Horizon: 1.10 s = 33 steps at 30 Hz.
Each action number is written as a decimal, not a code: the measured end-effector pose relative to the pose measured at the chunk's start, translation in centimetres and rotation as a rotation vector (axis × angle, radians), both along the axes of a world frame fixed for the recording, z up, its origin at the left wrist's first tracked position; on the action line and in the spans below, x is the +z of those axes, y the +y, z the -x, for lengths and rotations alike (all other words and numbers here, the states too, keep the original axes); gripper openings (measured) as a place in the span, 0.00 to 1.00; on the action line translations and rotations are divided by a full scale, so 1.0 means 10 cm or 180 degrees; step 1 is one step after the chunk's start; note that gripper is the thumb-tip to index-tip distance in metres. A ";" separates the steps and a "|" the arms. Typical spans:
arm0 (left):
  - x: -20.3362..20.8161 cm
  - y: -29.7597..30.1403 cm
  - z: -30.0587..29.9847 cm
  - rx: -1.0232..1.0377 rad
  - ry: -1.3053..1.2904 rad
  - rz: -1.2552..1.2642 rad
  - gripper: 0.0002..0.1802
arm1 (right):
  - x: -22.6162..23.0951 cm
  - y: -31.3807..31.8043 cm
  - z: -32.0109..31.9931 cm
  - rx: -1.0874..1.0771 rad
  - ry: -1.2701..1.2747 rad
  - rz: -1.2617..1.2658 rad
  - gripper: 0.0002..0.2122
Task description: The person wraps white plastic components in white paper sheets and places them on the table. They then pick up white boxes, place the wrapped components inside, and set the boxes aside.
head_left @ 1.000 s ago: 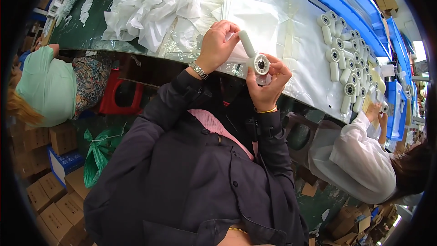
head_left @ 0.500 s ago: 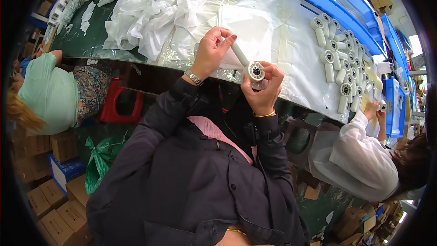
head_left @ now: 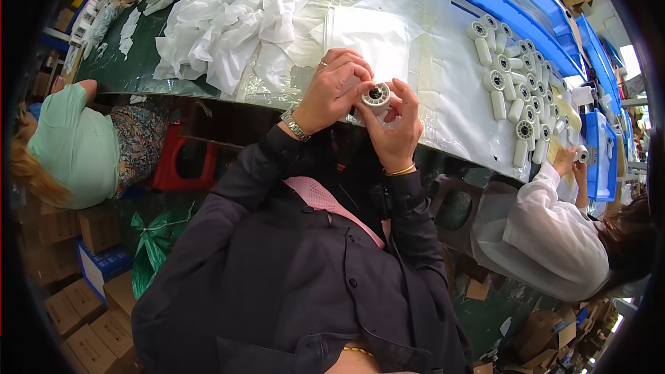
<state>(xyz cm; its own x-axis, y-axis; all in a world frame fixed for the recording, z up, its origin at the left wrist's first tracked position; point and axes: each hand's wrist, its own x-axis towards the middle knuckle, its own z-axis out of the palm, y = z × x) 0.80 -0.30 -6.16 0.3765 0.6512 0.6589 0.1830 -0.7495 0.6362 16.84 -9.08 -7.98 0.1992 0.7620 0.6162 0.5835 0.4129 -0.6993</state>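
Observation:
Just off the table's front edge I hold a white handheld fan (head_left: 376, 99), its round slotted head with the dark centre facing up. The handle is hidden beneath the head and my fingers. My right hand (head_left: 397, 131) grips it from the right, thumb and fingers around the head. From the left, my left hand (head_left: 336, 93) is closed with its thumb and fingertips at the head's rim. Behind my hands lies a stack of flat white sheets (head_left: 370, 34).
Several similar white fans (head_left: 494, 82) lie in rows on the right, beside blue bins (head_left: 509, 7). Crumpled white wrapping (head_left: 222, 28) is heaped at the left. A co-worker in white (head_left: 554, 235) handles a fan at right; another person (head_left: 76, 145) sits at left.
The fan has turned from lying slanted with its handle showing to head-up with the handle hidden. My left hand has moved from the handle's end to the head.

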 end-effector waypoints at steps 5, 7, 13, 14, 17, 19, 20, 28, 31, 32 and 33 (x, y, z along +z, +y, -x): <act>0.03 -0.02 0.02 -0.0214 -0.0029 0.0049 0.08 | 0.14 0.01 0.01 0.0087 -0.0147 0.0164 0.34; 0.04 -0.02 0.03 -0.0269 -0.0007 0.0122 0.07 | 0.14 0.02 0.00 0.0150 -0.0087 0.0201 0.32; 0.07 -0.05 0.01 -0.0163 -0.0014 -0.0157 0.13 | 0.07 0.03 -0.04 0.0045 -0.0054 0.0271 0.31; 0.10 -0.07 0.00 0.0133 -0.0224 -0.0208 0.16 | 0.06 0.03 -0.04 -0.0021 0.0180 0.0300 0.30; 0.11 -0.10 -0.06 0.0407 -0.0598 0.0133 0.24 | -0.02 0.04 -0.10 -0.0011 0.0558 0.0126 0.29; 0.15 -0.14 -0.13 0.0387 -0.0920 0.0929 0.33 | -0.06 0.03 -0.13 -0.0003 0.0744 0.0041 0.29; 0.18 -0.19 -0.16 0.0384 -0.0920 0.0928 0.33 | -0.08 0.03 -0.14 0.0009 0.0726 0.0058 0.28; 0.00 -0.34 -0.25 -0.1017 -0.1452 0.3037 0.31 | -0.02 0.04 -0.13 -0.0059 0.0824 0.0070 0.25; -0.03 -0.31 -0.21 -0.0658 -0.1475 0.2867 0.22 | 0.04 0.05 -0.13 0.0190 0.0882 0.0060 0.22; -0.04 -0.30 -0.19 -0.0654 -0.1467 0.2863 0.22 | 0.02 0.05 -0.13 0.0150 0.0862 0.0080 0.21; 0.00 -0.30 -0.18 -0.0536 -0.1411 0.2955 0.20 | 0.01 0.05 -0.14 0.0104 0.0831 0.0100 0.19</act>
<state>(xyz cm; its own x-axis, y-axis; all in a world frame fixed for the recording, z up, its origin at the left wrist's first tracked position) 2.59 -3.31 -6.12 0.3560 0.9341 0.0273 -0.2692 0.0746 0.9602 18.28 -8.61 -7.85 0.3232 0.7887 0.5230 0.3684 0.4042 -0.8372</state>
